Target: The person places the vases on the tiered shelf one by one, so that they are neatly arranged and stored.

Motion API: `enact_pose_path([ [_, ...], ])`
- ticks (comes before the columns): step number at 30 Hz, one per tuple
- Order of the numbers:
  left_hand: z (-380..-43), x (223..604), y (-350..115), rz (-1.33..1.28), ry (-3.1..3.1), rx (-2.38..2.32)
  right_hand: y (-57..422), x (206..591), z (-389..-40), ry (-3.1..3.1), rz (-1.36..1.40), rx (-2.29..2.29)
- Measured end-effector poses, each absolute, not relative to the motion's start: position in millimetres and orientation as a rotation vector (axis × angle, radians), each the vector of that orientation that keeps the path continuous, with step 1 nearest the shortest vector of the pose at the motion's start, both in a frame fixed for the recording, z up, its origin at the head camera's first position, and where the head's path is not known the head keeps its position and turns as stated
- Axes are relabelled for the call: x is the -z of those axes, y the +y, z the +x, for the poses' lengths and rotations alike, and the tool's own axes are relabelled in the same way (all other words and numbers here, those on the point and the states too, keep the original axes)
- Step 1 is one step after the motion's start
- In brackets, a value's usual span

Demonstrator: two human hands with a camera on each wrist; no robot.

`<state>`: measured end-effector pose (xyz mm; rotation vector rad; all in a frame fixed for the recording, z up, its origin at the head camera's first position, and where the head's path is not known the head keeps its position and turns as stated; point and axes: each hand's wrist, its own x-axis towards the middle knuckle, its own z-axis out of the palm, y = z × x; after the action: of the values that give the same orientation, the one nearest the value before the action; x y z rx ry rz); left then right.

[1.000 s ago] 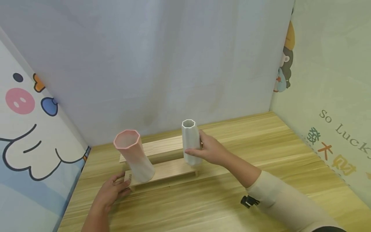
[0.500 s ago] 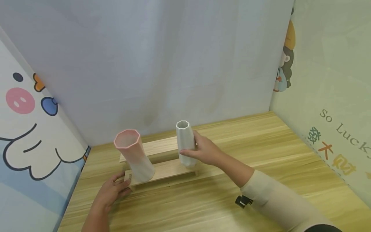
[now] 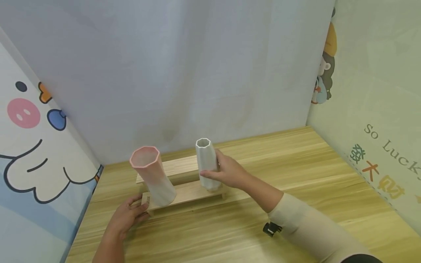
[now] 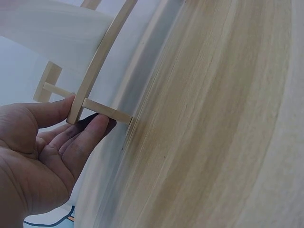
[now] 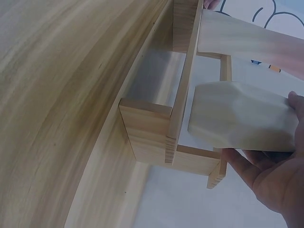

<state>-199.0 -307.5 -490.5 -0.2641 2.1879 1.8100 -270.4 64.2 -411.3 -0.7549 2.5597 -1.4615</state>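
A small two-step wooden stand [image 3: 194, 193] sits on the table. My left hand [image 3: 126, 216] pinches its left end; in the left wrist view the thumb presses the board [image 4: 97, 64], fingers around the leg below. A pink-to-white faceted vase [image 3: 154, 177] leans on the lower step near that hand. My right hand [image 3: 231, 171] grips a white faceted vase [image 3: 206, 166] from its right side, over the right part of the lower step. In the right wrist view its base [image 5: 202, 114] is close to the board; whether they touch, I cannot tell.
The wood-grain table [image 3: 279, 160] extends right and in front of the stand. A pale cloth wall [image 3: 210, 73] rises behind; printed panels stand left [image 3: 36, 153] and right [image 3: 375, 91]. A small black device [image 3: 272, 229] sits by the right sleeve.
My right hand has moved the white vase left and slightly down along the lower step. The left hand, the stand and the pink vase have stayed in place.
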Motion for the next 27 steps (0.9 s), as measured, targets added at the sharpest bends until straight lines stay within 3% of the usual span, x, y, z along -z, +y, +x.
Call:
enact_pose_path([
  [27,-196.5,486.2,-303.9,-0.284,2.180,-1.840,59.3,412.7,-270.0,2.609,-0.731,1.392],
])
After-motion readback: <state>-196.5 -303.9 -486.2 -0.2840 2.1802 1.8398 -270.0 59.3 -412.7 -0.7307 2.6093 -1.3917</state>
